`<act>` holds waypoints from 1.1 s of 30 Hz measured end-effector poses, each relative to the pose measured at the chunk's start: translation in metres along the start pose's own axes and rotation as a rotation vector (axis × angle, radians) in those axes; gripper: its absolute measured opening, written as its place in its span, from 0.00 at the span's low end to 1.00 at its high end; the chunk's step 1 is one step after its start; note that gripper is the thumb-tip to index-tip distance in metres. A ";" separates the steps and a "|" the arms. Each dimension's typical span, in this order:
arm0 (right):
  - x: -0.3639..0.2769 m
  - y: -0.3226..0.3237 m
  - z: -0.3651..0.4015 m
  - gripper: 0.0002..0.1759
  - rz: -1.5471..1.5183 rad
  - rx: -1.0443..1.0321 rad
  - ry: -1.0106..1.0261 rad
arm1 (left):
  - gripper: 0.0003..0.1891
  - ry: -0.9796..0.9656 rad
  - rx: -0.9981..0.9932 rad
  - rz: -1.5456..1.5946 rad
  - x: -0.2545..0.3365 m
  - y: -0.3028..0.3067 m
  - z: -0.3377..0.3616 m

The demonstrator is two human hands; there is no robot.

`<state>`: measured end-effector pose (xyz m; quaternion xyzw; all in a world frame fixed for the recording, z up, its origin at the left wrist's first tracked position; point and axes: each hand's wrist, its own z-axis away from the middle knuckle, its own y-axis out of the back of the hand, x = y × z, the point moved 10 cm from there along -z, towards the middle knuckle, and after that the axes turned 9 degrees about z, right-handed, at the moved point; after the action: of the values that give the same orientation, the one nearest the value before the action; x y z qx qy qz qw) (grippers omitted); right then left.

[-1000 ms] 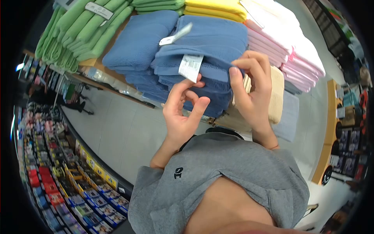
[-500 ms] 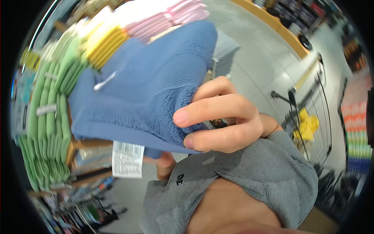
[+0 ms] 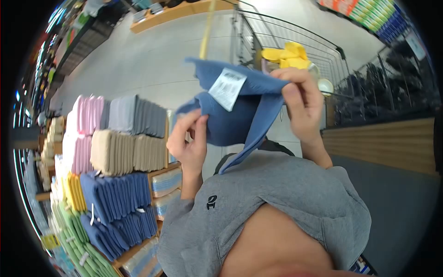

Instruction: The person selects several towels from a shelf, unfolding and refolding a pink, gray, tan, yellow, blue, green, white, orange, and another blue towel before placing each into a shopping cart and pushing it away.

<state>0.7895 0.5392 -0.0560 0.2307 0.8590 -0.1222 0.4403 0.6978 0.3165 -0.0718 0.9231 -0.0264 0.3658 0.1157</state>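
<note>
In the head view, a blue towel hangs partly folded between my two hands, its white printed label facing up. My left hand pinches the towel's left edge between thumb and fingers. At the upper right corner of the cloth, my right hand is closed on it, thumb in front. A loose flap of the towel droops toward my grey top.
Stacks of folded blue towels, beige towels, and pink, grey, yellow and green ones fill a display at left. A wire cart holding yellow items stands ahead. Dark goods sit on a wood-fronted display at right.
The view has turned right, away from the towel stacks. The blue towel is now between both hands, opened out more, and my left hand has come into clear view.
</note>
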 end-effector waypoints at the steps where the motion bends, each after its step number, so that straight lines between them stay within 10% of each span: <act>1: 0.011 0.037 0.003 0.10 -0.038 0.098 -0.074 | 0.08 -0.002 0.002 0.035 -0.003 -0.027 -0.006; 10: 0.031 0.316 0.077 0.12 -0.033 0.998 -0.260 | 0.10 0.069 0.262 0.175 -0.046 -0.119 -0.075; 20: 0.021 0.376 0.134 0.13 0.080 1.256 -0.383 | 0.11 0.520 0.123 0.897 -0.122 -0.226 -0.153; 26: 0.100 0.252 0.073 0.10 0.087 0.694 -0.653 | 0.14 0.938 -0.567 1.548 -0.037 -0.356 -0.086; 33: 0.185 0.129 0.062 0.11 0.191 0.021 -0.947 | 0.09 0.475 -1.915 2.004 0.117 -0.325 0.003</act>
<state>0.8046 0.6783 -0.2433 0.2320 0.5380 -0.1816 0.7898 0.8292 0.6361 -0.0573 -0.0058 -0.8796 0.2774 0.3864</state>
